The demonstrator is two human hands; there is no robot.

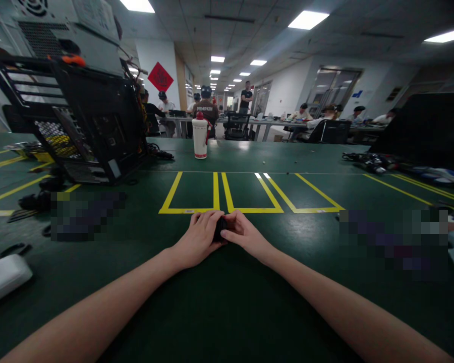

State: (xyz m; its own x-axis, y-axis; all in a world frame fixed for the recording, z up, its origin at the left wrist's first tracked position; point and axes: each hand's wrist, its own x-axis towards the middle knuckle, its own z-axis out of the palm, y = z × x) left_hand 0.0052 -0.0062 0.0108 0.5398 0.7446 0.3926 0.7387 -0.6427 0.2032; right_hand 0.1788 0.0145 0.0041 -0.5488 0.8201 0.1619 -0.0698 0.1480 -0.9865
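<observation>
A small black object (219,230) with a rounded edge sits between my two hands, low over the green table (227,302). Fingers of my left hand (199,237) curl over its left side and top. From the other side, the thumb and fingers of my right hand (249,236) close on its right edge. Most of the object is covered, so its kind cannot be made out. Just beyond my fingers runs the front line of the yellow tape boxes (191,211) marked on the tabletop.
A black computer case (98,126) with a grey power supply unit (71,35) on top stands at the left. Further back is a white tumbler (200,138) with a red lid. Cables (374,162) and a dark monitor (423,126) occupy the right. Several people sit at distant desks.
</observation>
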